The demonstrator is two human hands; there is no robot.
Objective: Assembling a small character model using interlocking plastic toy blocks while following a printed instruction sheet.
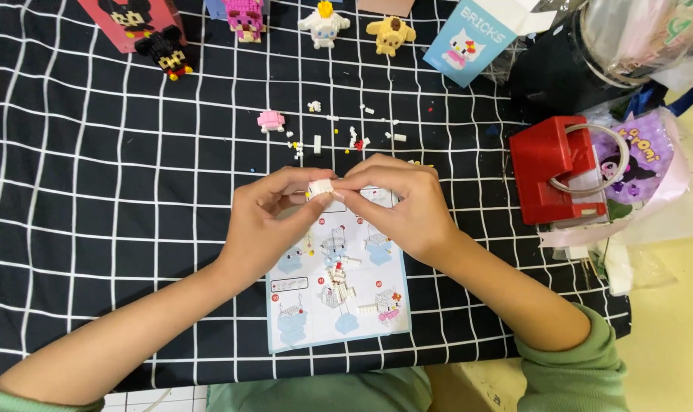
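A small white brick piece (320, 188) sits pinched between the fingertips of both hands, held just above the far edge of the instruction sheet (339, 294). The left hand (266, 229) grips it from the left, the right hand (404, 206) from the right. This looks like a pressing-together step; the next move calls for matching a loose brick (317, 143) from the scatter beyond. A red box (549, 164) stands right.

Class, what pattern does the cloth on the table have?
The cloth is black with a white grid, clearest in the head view.
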